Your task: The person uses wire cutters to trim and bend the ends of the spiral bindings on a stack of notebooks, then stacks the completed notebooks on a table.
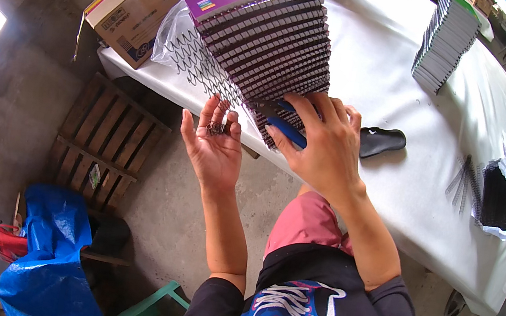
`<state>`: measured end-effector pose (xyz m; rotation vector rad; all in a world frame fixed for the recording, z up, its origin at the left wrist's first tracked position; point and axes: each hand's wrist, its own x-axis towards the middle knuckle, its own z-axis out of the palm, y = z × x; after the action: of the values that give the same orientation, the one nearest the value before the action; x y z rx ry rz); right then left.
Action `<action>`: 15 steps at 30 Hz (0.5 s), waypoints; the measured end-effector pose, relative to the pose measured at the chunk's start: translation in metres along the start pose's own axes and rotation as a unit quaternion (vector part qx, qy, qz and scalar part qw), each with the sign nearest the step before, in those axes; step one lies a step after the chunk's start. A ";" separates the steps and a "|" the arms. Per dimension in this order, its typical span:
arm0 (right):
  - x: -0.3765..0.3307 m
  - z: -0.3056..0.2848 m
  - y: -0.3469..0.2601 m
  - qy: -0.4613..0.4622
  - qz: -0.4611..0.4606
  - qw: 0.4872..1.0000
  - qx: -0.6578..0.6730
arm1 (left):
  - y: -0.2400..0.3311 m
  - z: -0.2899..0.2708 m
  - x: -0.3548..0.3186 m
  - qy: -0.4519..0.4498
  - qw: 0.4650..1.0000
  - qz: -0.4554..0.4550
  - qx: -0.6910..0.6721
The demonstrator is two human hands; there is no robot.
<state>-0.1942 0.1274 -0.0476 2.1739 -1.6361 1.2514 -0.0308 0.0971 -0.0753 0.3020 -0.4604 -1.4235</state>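
Blue-handled pliers (287, 132) sat gripped in your right hand (331, 149) at the purple-topped, spiral-bound notebook stack (270, 40), upper centre. Your left hand (215, 154) curled fingers round dark wire scraps (215, 129). Spines looked threaded; loose wire tails (196, 64) apparently remained.

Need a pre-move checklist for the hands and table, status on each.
1. Right hand holding blue-handled pliers: ok.
2. Pliers' tips seated on a binding: cannot tell, tips unclear against the notebook stack.
3. Left hand free: not ok, dark wire bits at its curled fingers.
4. Second notebook stack apart from the pliers: ok.
5. Black case on the white tablecloth: ok, right of the right hand.
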 end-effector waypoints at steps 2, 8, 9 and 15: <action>0.001 0.002 -0.002 0.002 -0.001 1.000 0.002 | -0.003 0.007 -0.001 -0.018 0.993 0.049 0.101; 0.004 0.000 -0.008 -0.013 0.007 1.000 0.005 | -0.010 0.009 0.001 -0.044 0.958 0.151 0.240; 0.006 0.000 -0.009 -0.014 0.001 1.000 0.001 | -0.010 0.009 0.001 -0.043 0.956 0.158 0.245; 0.006 0.004 -0.002 -0.072 0.034 0.997 0.024 | -0.013 0.010 0.002 -0.042 0.950 0.179 0.255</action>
<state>-0.1896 0.1213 -0.0454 2.3041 -1.7662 1.1888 -0.0471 0.0939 -0.0729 0.5438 -0.9082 -0.9495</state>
